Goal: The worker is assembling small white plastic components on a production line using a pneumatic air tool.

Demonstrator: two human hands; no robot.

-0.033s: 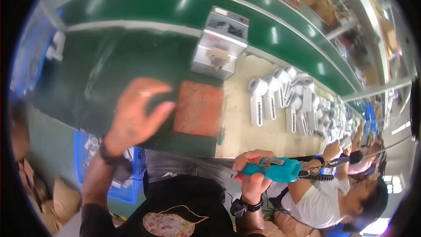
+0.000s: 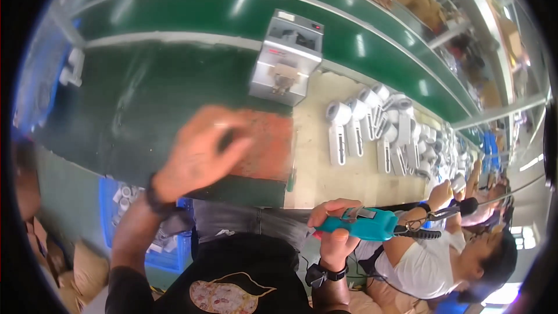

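My left hand (image 2: 203, 150) is above the left part of an orange-red mat (image 2: 268, 142) on the green bench top. Its thumb and forefinger stand apart, and nothing shows between them; motion blurs the fingers. Low at the right, my right hand (image 2: 337, 229) is wrapped round a teal electric screwdriver (image 2: 375, 224). The tool lies roughly level, with its cable end to the right. Behind the mat stands a grey metal machine, a box-shaped screw feeder (image 2: 286, 61) by its look. Several white handheld fans (image 2: 338, 136) lie right of the mat on a pale board.
At the lower left a blue crate (image 2: 168, 259) holds white parts. A co-worker in a white shirt (image 2: 421, 261) sits close on my right, with a hand (image 2: 440, 195) near the fans. A cable (image 2: 511, 199) runs off from the screwdriver. Shelving with cartons (image 2: 415, 6) rises behind the bench.
My left hand has moved to the right, from the mat's left side to over it. My right hand keeps its hold on the screwdriver. The view has shifted slightly.
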